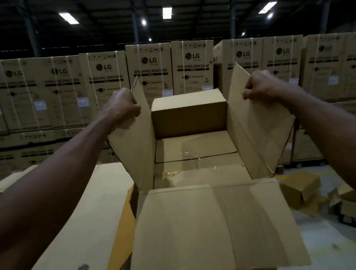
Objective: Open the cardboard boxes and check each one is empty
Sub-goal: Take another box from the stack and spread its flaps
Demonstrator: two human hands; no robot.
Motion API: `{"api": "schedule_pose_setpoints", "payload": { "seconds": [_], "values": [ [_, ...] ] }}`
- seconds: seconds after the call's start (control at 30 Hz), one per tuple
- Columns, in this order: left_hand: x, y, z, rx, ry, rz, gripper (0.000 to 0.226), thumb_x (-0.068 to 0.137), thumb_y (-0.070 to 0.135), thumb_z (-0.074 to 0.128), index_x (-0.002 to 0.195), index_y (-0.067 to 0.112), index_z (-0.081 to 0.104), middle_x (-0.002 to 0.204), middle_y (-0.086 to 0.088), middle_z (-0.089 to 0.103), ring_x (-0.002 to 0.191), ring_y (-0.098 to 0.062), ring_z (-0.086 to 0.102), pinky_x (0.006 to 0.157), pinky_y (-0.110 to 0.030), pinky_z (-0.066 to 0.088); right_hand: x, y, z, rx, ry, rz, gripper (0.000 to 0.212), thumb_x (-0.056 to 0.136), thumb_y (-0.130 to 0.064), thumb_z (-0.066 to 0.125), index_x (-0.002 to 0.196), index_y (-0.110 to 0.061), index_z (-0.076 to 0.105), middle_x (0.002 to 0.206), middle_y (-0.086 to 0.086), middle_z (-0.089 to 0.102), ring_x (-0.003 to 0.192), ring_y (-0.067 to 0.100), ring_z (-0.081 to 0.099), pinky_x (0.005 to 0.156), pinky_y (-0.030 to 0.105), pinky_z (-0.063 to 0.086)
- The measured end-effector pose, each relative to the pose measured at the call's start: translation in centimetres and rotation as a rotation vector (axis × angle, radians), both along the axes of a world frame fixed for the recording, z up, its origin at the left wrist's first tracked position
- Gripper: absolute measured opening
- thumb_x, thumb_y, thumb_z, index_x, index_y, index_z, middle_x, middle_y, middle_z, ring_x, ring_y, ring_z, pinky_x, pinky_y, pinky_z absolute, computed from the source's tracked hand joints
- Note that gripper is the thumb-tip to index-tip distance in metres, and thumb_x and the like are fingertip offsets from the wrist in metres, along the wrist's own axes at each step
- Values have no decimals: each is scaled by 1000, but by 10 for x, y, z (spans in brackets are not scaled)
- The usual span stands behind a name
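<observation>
Between the hands sits the open cardboard box (pixel 197 155): left hand (pixel 122 105) and right hand (pixel 258 85) each grip a side flap, pulled wide apart so the inside shows. Only the taped bottom flaps show inside; probably empty.

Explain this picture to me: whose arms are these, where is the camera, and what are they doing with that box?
No robot here: a person wears one wide-angle camera on the head, looking forward and down, so you see their own two arms. The left hand grips the left flap of an open cardboard box, and the right hand grips the right flap, fingers curled round the edges, holding them apart. Inside, only the taped bottom shows; I see nothing in it. The box stands beside a big flat carton. Behind are stacked washing machine cartons; smaller boxes lie on the floor.
</observation>
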State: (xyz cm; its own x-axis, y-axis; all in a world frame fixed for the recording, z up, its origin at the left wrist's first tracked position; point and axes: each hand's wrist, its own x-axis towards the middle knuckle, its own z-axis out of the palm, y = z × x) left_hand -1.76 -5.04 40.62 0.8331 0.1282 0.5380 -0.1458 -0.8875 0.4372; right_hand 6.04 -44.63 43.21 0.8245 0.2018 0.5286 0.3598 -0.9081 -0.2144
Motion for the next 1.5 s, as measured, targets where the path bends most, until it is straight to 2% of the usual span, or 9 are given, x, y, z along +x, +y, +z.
{"api": "schedule_pose_setpoints", "payload": {
  "seconds": [0.23, 0.43, 0.63, 0.97, 1.13, 1.27, 1.33, 1.4, 1.5],
  "values": [
    [25, -7, -19, -18, 51, 50, 17, 97, 18, 67, 101, 2, 71, 90, -13, 73, 73, -22, 74, 56, -26, 55, 43, -13, -16, 49, 65, 115, 12, 97, -16, 66, 107, -10, 66, 101, 6, 59, 94, 19, 57, 79, 31, 42],
    [52, -4, -35, -27, 95, 105, 13, 97, 18, 66, 97, 6, 71, 88, -11, 72, 70, -18, 72, 52, -22, 52, 83, -4, -38, 105, 154, 128, 17, 96, -18, 67, 108, -6, 67, 107, 10, 62, 96, 24, 62, 80, 36, 50],
    [82, 3, -52, -48, 132, 124, 15, 98, 19, 65, 100, 5, 71, 91, -11, 72, 75, -20, 72, 55, -25, 52, 114, 12, -68, 103, 195, 101, 13, 98, -17, 65, 105, -6, 67, 102, 9, 62, 84, 18, 60, 73, 33, 47],
    [138, 17, -114, -44, 230, 133, 15, 99, 18, 63, 102, 5, 71, 94, -10, 70, 75, -16, 70, 54, -22, 49, 168, 41, -131, 72, 268, 30, 17, 97, -20, 66, 108, -7, 68, 108, 10, 61, 95, 23, 60, 75, 35, 47],
    [158, 25, -147, -46, 270, 122, 15, 99, 17, 64, 103, 4, 70, 98, -11, 70, 76, -15, 68, 56, -21, 48, 186, 54, -165, 36, 307, 4, 13, 98, -17, 65, 104, -7, 69, 102, 11, 65, 88, 21, 63, 60, 26, 44],
    [165, 22, -174, -31, 287, 118, 13, 100, 16, 62, 99, 5, 70, 91, -9, 68, 72, -13, 65, 55, -21, 46, 190, 66, -188, 12, 308, 23, 9, 99, -18, 63, 93, -11, 65, 94, 9, 65, 81, 19, 63, 57, 26, 44],
    [166, 20, -185, -1, 284, 119, 14, 100, 16, 62, 93, 6, 70, 86, -10, 69, 69, -14, 66, 55, -23, 50, 189, 72, -196, -6, 304, 29, 19, 99, -18, 62, 81, -16, 58, 91, 9, 64, 73, 16, 60, 53, 24, 39],
    [167, 20, -193, -5, 276, 114, 18, 100, 15, 62, 88, 4, 70, 81, -12, 70, 69, -21, 69, 57, -34, 59, 188, 78, -204, -19, 293, 33, 22, 100, -15, 60, 78, -15, 56, 88, 10, 63, 69, 15, 58, 52, 23, 39],
    [167, 22, -199, -21, 259, 115, 19, 99, 14, 63, 86, 2, 71, 78, -14, 71, 72, -29, 73, 66, -48, 63, 185, 83, -213, -44, 266, 51, 10, 100, -15, 59, 95, -8, 63, 99, 13, 65, 75, 17, 62, 57, 22, 44]
  ]
}}
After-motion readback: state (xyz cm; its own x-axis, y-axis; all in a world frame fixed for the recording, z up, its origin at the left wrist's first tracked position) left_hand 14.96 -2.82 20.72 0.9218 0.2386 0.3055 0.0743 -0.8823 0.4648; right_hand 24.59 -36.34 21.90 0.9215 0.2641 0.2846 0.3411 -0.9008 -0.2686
